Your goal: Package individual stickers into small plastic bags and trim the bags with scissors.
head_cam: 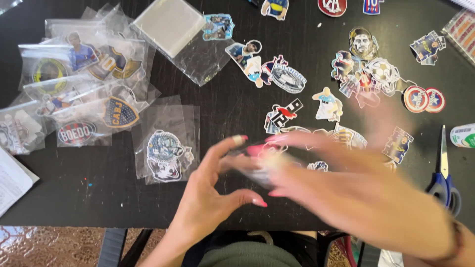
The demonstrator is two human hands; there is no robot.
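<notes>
Right at the near edge of the black table (232, 104), the person's two hands meet over a small clear sleeve (257, 165). The left hand (208, 198) is half open, its thumb and forefinger pinching one side of the sleeve, the remaining fingers curled loosely underneath. The right hand (356, 193) is smeared with motion blur; its fingers reach in and touch the same sleeve, though how tightly they close on it I cannot tell. What sits inside the sleeve is too blurred to make out.

Just beside the left hand, toward the left edge, lies a bagged sticker (166, 153) in blue and white. Further toward the far left corner a heap of filled sleeves (74, 84) overlaps itself, and near the far edge rests a stack of empty sleeves (170, 24). Loose cut-out stickers (366, 74) spread across the right half of the table, some half hidden behind the right hand. By the right edge lie blue-handled scissors (444, 173), blades pointing away from the person, with a white and green tube (463, 135) just beyond them.
</notes>
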